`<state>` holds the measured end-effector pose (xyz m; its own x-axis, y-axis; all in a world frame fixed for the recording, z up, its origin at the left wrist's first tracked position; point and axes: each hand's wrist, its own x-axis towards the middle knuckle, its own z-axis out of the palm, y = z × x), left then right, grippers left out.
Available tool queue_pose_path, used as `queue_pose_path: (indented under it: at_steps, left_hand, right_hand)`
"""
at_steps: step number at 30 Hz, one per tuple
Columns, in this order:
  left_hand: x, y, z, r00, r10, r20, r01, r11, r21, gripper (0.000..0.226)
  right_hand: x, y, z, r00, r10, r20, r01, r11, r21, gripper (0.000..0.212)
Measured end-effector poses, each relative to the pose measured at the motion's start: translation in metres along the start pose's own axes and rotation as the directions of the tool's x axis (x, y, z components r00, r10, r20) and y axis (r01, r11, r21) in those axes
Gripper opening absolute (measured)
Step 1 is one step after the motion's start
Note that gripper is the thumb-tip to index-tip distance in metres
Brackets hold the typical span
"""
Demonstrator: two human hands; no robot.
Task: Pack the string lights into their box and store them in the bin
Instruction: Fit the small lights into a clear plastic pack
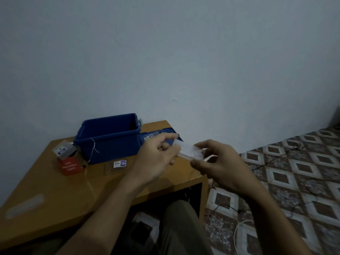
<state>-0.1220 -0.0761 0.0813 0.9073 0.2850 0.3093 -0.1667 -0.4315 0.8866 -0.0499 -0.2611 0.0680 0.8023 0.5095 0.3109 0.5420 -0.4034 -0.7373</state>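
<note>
Holding a clear box (189,150) between them, both hands meet at the centre of the frame, just past the right front corner of the table (55,196). The left hand (156,159) pinches the box's left end between curled fingers and thumb. The right hand (220,168) grips the right end, fingers over the top and thumb underneath. The box is tilted, its left end higher, and touches nothing but the hands; what is inside is too blurred to tell.

Left of centre, the blue bin (108,144) stands open on the table's far side. Its lid (169,130) lies just to the right of it, partly behind the left hand. A thin wire (93,148) hangs over the bin's front wall and trails down onto the tabletop. In front of the bin lies a clear packet (117,164) with a small label.

Left of the bin, a small grey box (63,149) sits tilted, and a red card (69,166) with white lettering lies just below it. A pale blurred strip (24,206) lies on the table at lower left.

On the right, a patterned tile floor (294,172) carries a thin black cord (272,157), and a white cable (237,230) curves at lower right. A knee (180,227) in dark trousers shows at bottom centre.
</note>
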Motion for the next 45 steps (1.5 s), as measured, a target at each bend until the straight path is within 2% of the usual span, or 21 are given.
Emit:
queue_pose_path:
  at_steps: [5, 9, 13, 15, 17, 20, 23, 26, 29, 31, 34, 39, 43, 45]
  left_hand:
    - [-0.012, 0.01, 0.003, 0.999, 0.033, -0.015, -0.033, 0.999, -0.024, 0.021]
    - [-0.02, 0.011, 0.006, 0.999, 0.047, -0.007, -0.048, 0.998, -0.041, 0.02]
    - [-0.025, 0.011, 0.006, 0.998, 0.045, 0.037, -0.044, 0.999, -0.031, 0.023]
    - [-0.023, 0.008, 0.003, 0.998, 0.0, 0.055, 0.002, 0.999, -0.034, 0.03]
    - [-0.022, 0.002, 0.001, 0.994, -0.028, 0.104, 0.022, 0.998, 0.051, 0.033]
    - [-0.02, -0.006, 0.005, 0.953, -0.09, 0.288, -0.009, 0.945, 0.327, 0.028]
    - [-0.015, -0.011, 0.008, 0.905, -0.175, 0.387, 0.017, 0.925, 0.379, 0.023]
    - [-0.006, -0.013, 0.003, 0.905, -0.209, 0.37, 0.131, 0.966, 0.225, 0.022]
    - [0.005, -0.011, -0.004, 0.899, -0.238, 0.368, 0.233, 0.971, 0.057, 0.024]
    - [0.011, -0.005, -0.004, 0.899, -0.232, 0.371, 0.237, 0.971, 0.034, 0.024]
    - [0.016, 0.005, -0.003, 0.914, -0.212, 0.345, 0.221, 0.975, 0.013, 0.028]
    - [0.011, 0.018, 0.006, 0.958, -0.167, 0.234, 0.168, 0.986, 0.013, 0.03]
    - [0.001, 0.022, 0.013, 0.99, -0.034, 0.136, 0.017, 0.992, 0.125, 0.027]
    - [-0.005, 0.022, 0.015, 0.993, -0.014, 0.117, 0.001, 0.994, 0.111, 0.026]
  right_hand:
    - [-0.018, -0.008, 0.0, 0.999, 0.029, -0.021, -0.022, 0.961, 0.277, 0.027]
    - [-0.027, -0.004, 0.004, 0.997, 0.077, -0.01, -0.062, 0.862, 0.504, 0.015]
    - [-0.032, 0.002, 0.005, 0.993, 0.111, 0.046, -0.111, 0.697, 0.709, 0.037]
    - [-0.032, 0.003, 0.005, 0.99, 0.12, 0.071, -0.132, 0.646, 0.752, 0.039]
    - [-0.03, 0.006, 0.006, 0.991, 0.112, 0.079, -0.132, 0.626, 0.769, 0.035]
    - [-0.028, 0.008, 0.008, 0.991, 0.111, 0.08, -0.131, 0.594, 0.794, 0.034]
    - [-0.028, 0.013, 0.008, 0.988, 0.112, 0.11, -0.155, 0.575, 0.803, 0.028]
    - [-0.027, 0.02, 0.002, 0.985, 0.094, 0.145, -0.172, 0.6, 0.782, 0.021]
    - [-0.03, 0.022, -0.006, 0.976, 0.041, 0.214, -0.179, 0.71, 0.681, 0.023]
    - [-0.033, 0.022, -0.008, 0.975, 0.03, 0.222, -0.161, 0.784, 0.6, 0.024]
    - [-0.032, 0.022, -0.005, 0.985, 0.053, 0.163, -0.129, 0.857, 0.5, 0.026]
    - [-0.028, 0.023, 0.008, 0.994, 0.088, 0.06, -0.106, 0.873, 0.476, 0.01]
    - [-0.026, 0.024, 0.017, 0.994, 0.099, -0.042, -0.071, 0.898, 0.434, 0.015]
    - [-0.026, 0.025, 0.019, 0.994, 0.088, -0.068, -0.052, 0.91, 0.412, 0.018]
